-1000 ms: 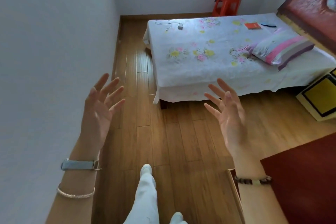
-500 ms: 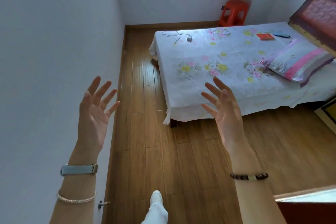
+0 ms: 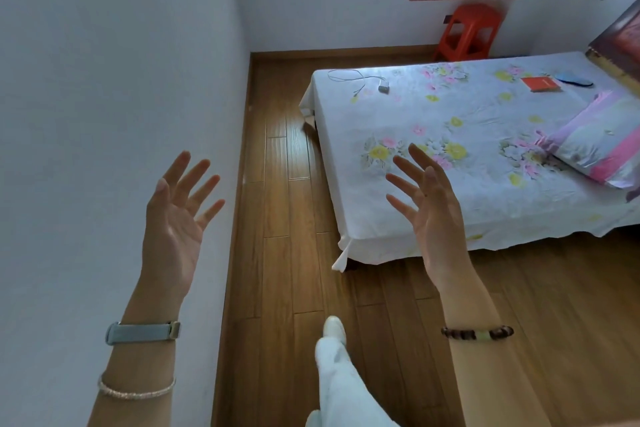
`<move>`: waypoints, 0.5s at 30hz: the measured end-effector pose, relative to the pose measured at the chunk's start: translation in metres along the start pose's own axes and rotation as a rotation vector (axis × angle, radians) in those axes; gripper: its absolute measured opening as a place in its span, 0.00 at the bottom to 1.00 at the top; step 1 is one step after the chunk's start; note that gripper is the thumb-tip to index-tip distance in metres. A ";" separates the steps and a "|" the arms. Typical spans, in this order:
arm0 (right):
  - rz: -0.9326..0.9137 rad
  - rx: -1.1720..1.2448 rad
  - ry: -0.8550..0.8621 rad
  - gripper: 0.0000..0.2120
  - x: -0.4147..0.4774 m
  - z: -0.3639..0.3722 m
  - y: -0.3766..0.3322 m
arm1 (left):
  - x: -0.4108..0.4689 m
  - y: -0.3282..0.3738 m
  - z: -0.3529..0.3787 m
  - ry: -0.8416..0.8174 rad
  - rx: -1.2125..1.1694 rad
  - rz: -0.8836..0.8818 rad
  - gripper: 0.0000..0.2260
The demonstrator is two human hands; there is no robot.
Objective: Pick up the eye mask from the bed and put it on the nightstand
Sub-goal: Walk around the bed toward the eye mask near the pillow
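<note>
Blue eye mask (image 3: 575, 80) lies near the headboard (image 3: 620, 35) on the floral-sheeted bed (image 3: 433, 149), beside a red booklet (image 3: 541, 84). Left hand (image 3: 173, 218) and right hand (image 3: 433, 204) hover empty, fingers spread, well apart from it, seemingly readied for the approach.

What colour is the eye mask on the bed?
Blue, darker at its edge; the eye mask shows best in the head view.

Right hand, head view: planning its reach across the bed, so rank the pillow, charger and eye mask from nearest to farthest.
From the right hand:
1. Pillow, right edge of the bed.
2. Charger, far foot corner.
3. Eye mask, far side near the headboard.
</note>
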State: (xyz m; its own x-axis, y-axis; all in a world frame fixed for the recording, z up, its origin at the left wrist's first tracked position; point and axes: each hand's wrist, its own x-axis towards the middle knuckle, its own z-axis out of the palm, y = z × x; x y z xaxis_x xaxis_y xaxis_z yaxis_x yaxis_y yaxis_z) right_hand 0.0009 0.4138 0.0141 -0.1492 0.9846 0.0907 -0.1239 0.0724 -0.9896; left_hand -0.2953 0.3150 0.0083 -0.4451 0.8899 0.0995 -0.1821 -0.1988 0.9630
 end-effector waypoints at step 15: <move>-0.010 -0.002 -0.100 0.22 0.234 0.046 0.034 | 0.214 -0.032 0.033 0.065 -0.004 0.029 0.23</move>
State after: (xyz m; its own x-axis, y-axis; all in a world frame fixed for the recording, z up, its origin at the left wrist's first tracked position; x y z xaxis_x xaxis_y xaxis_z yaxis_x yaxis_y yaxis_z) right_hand -0.0838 0.6397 0.0073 -0.2456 0.9630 0.1112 -0.1235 0.0827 -0.9889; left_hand -0.3557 0.5249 0.0065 -0.5059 0.8554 0.1111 -0.1717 -0.2261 0.9589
